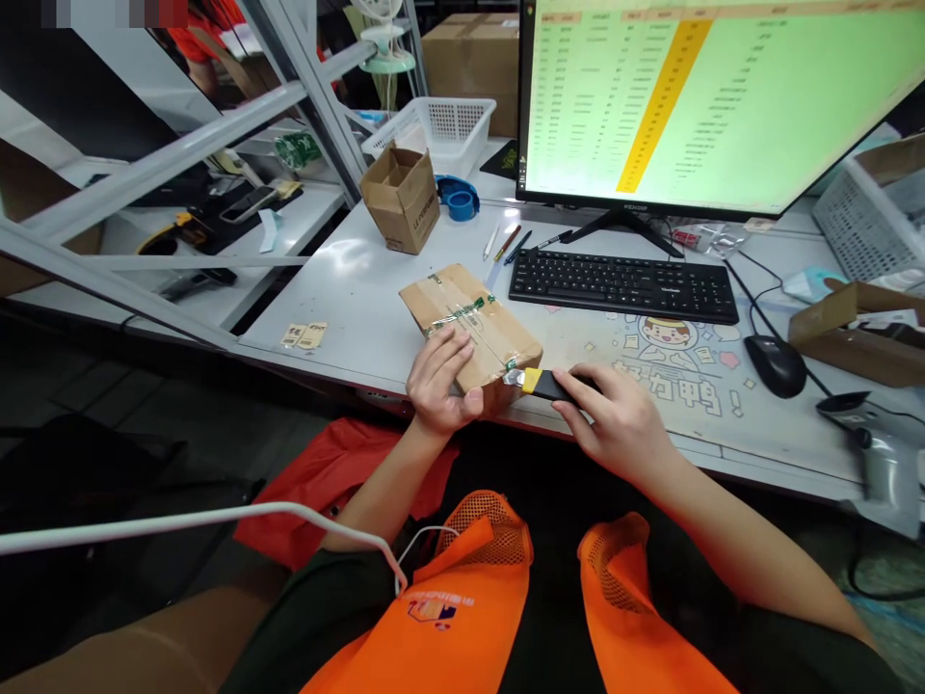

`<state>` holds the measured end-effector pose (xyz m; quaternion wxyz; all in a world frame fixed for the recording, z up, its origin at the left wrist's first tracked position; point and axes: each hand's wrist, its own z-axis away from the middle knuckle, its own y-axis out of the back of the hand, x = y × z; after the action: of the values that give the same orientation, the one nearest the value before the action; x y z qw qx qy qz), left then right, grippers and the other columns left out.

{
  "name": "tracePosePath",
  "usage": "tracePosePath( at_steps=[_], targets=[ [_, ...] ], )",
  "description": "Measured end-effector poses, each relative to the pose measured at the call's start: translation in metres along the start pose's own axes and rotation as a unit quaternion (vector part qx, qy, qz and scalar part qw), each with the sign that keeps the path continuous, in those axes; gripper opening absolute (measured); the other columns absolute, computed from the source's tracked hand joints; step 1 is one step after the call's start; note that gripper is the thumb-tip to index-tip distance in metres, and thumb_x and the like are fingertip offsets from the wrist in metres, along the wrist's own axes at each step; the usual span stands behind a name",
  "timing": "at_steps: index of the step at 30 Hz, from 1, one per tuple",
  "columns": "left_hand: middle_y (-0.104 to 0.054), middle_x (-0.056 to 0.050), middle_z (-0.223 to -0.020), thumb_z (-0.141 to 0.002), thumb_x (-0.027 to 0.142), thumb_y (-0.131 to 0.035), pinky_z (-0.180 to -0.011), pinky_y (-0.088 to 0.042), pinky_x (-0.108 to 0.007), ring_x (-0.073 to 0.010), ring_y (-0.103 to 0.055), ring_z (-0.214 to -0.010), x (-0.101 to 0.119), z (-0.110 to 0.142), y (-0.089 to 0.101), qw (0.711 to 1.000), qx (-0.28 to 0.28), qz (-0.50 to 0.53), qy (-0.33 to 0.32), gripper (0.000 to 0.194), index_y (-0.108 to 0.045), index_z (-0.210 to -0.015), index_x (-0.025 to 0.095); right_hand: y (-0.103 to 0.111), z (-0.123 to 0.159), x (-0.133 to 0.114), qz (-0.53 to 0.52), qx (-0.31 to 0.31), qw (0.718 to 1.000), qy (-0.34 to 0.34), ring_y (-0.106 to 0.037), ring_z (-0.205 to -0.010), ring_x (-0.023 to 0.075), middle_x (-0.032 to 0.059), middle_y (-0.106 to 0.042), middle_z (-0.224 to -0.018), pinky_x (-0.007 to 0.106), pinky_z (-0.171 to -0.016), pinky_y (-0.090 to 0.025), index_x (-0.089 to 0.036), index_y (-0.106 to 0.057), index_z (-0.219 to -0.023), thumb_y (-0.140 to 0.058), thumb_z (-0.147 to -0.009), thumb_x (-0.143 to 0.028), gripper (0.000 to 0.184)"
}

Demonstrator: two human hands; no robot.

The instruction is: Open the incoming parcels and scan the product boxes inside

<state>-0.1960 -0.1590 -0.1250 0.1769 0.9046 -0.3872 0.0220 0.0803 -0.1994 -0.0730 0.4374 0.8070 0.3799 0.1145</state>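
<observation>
A taped cardboard box [473, 318] sits at the front edge of the desk, with clear and green tape across its top. My left hand [442, 381] grips its near left side, fingers on the top and thumb on the front side. In my right hand [618, 414] is a box cutter [545, 384] with a black and yellow handle. Its tip touches the tape at the box's near right corner. How far the blade is out I cannot tell.
Behind the box are a keyboard [621, 286], pens [507, 243], a monitor [694, 106] and an open small carton [401, 198]. A mouse [775, 365] and a scanner [885, 463] are at the right. A white cable [289, 508] crosses before my left arm.
</observation>
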Motion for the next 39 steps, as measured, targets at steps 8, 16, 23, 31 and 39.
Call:
tracePosePath(
  at_steps=[8,16,23,31,39],
  targets=[
    [-0.075,-0.014,-0.127,-0.105,0.066,-0.041,-0.115,-0.051,-0.053,-0.0319,-0.068,-0.13,-0.009,-0.014,0.017,0.995,-0.102,0.016,0.017,0.058,-0.071,-0.128,0.022,0.015,0.028,0.054,0.011,0.02,0.995,-0.102,-0.072,-0.099,0.0263,0.0128,-0.074,-0.115,0.039,-0.086,-0.061,-0.019,-0.076,-0.128,-0.061,-0.105,-0.037,0.032],
    [-0.06,-0.019,-0.148,-0.088,0.081,-0.066,-0.113,-0.051,-0.049,-0.0332,-0.06,-0.136,-0.062,-0.033,0.03,0.976,-0.182,0.018,0.122,0.074,-0.072,-0.13,0.02,0.06,0.031,0.035,-0.043,0.079,0.977,-0.196,-0.074,-0.103,0.0278,0.0091,-0.077,-0.113,0.041,-0.088,-0.061,-0.024,-0.076,-0.129,-0.061,-0.105,-0.038,0.031],
    [-0.079,-0.007,-0.119,-0.096,0.034,-0.078,-0.1,-0.046,-0.044,-0.0291,-0.066,-0.115,0.053,0.001,0.006,0.996,-0.065,-0.061,0.022,0.031,-0.074,-0.126,0.026,0.071,-0.035,-0.016,0.002,-0.098,0.99,-0.097,-0.074,-0.096,0.0253,0.009,-0.075,-0.116,0.036,-0.082,-0.059,-0.024,-0.075,-0.132,-0.056,-0.109,-0.036,0.032],
    [-0.08,-0.004,-0.112,-0.098,0.032,-0.073,-0.101,-0.042,-0.044,-0.0253,-0.068,-0.11,0.034,0.011,-0.008,0.999,-0.042,-0.021,0.0,0.018,-0.078,-0.115,0.031,0.052,-0.058,-0.02,0.082,-0.174,0.979,-0.061,-0.072,-0.084,0.0224,0.0088,-0.074,-0.107,0.032,-0.069,-0.052,-0.025,-0.077,-0.128,-0.055,-0.107,-0.033,0.031],
    [-0.081,-0.003,-0.106,-0.098,0.034,-0.075,-0.095,-0.04,-0.044,-0.0256,-0.067,-0.105,0.033,0.012,-0.011,1.0,-0.014,-0.004,-0.006,0.014,-0.078,-0.111,0.03,0.054,-0.082,-0.037,0.148,-0.232,0.96,-0.062,-0.065,-0.071,0.0195,0.0067,-0.07,-0.095,0.032,-0.06,-0.041,-0.026,-0.079,-0.121,-0.058,-0.106,-0.034,0.028]
  ],
)
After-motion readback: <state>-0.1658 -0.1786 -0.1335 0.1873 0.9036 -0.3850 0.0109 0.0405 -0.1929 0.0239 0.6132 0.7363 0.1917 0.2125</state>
